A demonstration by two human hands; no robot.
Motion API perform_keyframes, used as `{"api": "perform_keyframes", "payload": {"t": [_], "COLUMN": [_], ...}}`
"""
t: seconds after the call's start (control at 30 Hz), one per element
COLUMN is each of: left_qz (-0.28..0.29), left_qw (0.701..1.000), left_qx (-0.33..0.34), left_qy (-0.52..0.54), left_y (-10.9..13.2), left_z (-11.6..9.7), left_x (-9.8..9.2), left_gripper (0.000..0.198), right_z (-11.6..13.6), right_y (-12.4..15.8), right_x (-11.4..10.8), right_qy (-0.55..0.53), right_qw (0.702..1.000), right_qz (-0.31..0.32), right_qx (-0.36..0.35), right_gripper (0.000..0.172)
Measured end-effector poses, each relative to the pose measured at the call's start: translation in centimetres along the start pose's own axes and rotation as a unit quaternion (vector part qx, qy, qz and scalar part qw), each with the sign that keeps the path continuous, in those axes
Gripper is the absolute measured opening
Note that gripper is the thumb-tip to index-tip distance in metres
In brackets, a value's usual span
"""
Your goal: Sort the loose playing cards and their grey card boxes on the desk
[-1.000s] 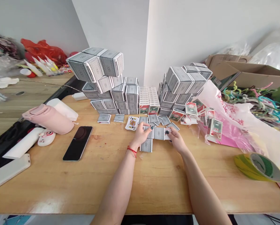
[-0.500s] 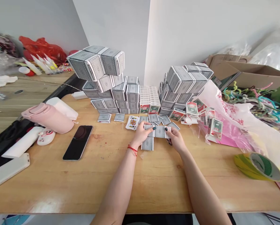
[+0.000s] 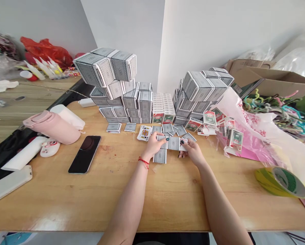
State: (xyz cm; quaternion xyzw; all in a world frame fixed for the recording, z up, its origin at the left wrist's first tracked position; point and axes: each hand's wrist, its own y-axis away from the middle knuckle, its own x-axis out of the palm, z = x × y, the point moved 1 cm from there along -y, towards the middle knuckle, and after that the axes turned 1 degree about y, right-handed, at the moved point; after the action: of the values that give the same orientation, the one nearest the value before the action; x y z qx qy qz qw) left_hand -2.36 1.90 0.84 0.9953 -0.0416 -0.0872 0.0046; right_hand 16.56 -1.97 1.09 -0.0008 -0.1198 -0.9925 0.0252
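My left hand point(image 3: 153, 147), with a red string at the wrist, pinches the left part of a joined piece of patterned-back playing cards point(image 3: 173, 144). One card of this piece point(image 3: 160, 156) extends down toward me. At its right end, my right hand point(image 3: 193, 151) is closed on a playing card point(image 3: 183, 144) whose white face partly shows. The fingers hide how the cards join. Just beyond the hands lie a face-up king pile point(image 3: 144, 133) and several loose folded cards point(image 3: 179, 130).
Tall block stacks made of cards stand at back left point(image 3: 139, 102) and back right point(image 3: 198, 88), with boxed decks point(image 3: 163, 105) between them. A phone point(image 3: 84, 154) and pink bottle point(image 3: 51, 127) lie left. Tape point(image 3: 281, 182), a plastic bag point(image 3: 265, 132) and opened card boxes point(image 3: 235, 139) lie right.
My right hand's thumb has shifted slightly, and more of the white card face shows beside it. Its lower fingers have moved to the left beneath the cards. The left hand keeps its hold.
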Motion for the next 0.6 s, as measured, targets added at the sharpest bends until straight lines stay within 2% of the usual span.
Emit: {"api": "perform_keyframes", "payload": {"t": [0.1,0.27,0.6], "left_qz": [-0.001,-0.015,-0.028], "left_qw": [1.000,0.999,0.999], "left_qx": [-0.007,-0.006,-0.004], "left_qy": [-0.008,-0.035,-0.033], "left_y": [0.03,0.23,0.60], "left_z": [-0.01,-0.10,-0.25], "left_x": [0.09,0.33,0.49], "left_gripper": [0.027,0.031,0.031], "right_z": [-0.05,-0.31,-0.94], "right_y": [0.01,0.05,-0.29], "right_x": [0.16,0.52,0.87], "right_qy": [0.027,0.067,0.058], "right_qw": [0.999,0.995,0.993], "right_qz": [-0.008,-0.057,-0.084], "right_qx": [-0.022,-0.040,-0.055], "right_gripper": [0.040,0.041,0.040]}}
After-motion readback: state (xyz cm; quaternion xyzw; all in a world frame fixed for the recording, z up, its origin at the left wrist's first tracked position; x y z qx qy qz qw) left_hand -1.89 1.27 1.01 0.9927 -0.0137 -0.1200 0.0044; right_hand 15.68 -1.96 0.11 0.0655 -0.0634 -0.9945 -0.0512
